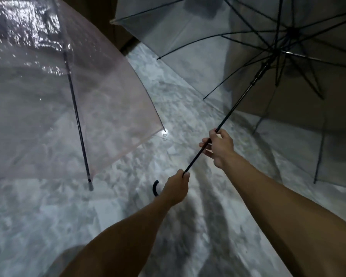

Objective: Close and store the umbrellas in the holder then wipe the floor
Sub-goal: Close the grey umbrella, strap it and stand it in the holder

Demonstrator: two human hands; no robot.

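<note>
While held, canopies (218,43) apart

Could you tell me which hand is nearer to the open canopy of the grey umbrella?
Right. The right hand grips the shaft higher up, towards the grey umbrella canopy; the left hand holds the shaft's lower end by the curved handle.

A home entryway: pale marbled floor (174,108), brown wall base (126,47), open wet umbrellas (48,80) lying about.
</note>
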